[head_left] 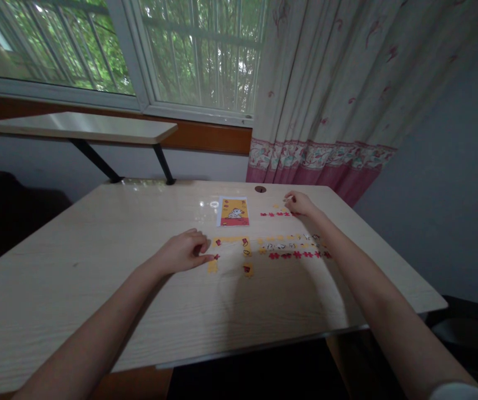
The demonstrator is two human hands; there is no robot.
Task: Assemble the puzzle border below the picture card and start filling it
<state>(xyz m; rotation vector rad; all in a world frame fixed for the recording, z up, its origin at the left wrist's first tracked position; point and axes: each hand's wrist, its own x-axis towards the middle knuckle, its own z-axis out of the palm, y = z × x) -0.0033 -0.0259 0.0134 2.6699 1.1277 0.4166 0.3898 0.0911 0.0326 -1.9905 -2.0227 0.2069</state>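
Observation:
My left hand (pixel 185 251) rests at the left side of a partly joined puzzle border (pixel 231 239). Its thumb reaches out to a yellow and red piece there, and the other fingers curl loosely apart from the thumb. Yellow pieces with red patches form the border's top and parts of both sides. Farther right, my right hand (pixel 299 203) pinches a small pale puzzle piece (pixel 287 200) above a short row of red pieces (pixel 270 214). A picture card (pixel 234 211) with a white animal on yellow and red lies beyond the border.
Rows of loose yellow and white pieces (pixel 291 245) and red pieces (pixel 297 255) lie right of the border, partly behind my right forearm. A raised shelf (pixel 84 126) stands at the desk's back left. A round cable hole (pixel 260 189) sits near the rear edge, before the curtain (pixel 317 153).

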